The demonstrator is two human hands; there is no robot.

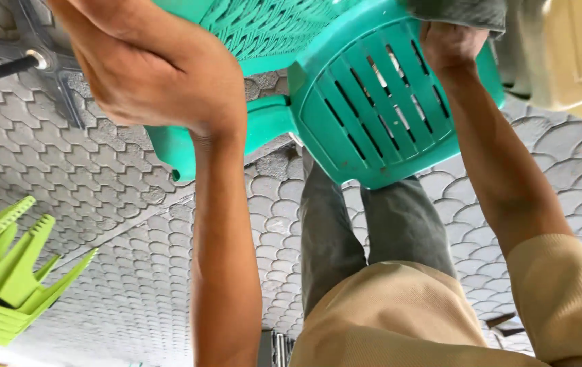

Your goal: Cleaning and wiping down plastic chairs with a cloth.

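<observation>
A teal plastic chair (372, 102) with a slotted back and a mesh seat fills the top middle of the head view, tipped on its side. My left hand (155, 75) is closed over the chair's seat edge and armrest at the upper left. My right hand (451, 44) grips the top rim of the slotted back at the upper right, pressing a grey cloth (461, 13) against it. My legs in grey trousers (366, 231) stand below the chair.
A stack of lime-green plastic chairs (5, 272) lies at the lower left. A black metal stand with a pole (32, 61) sits at the upper left. A beige plastic chair (576, 54) is at the upper right. Grey scalloped paving (100, 170) covers the ground.
</observation>
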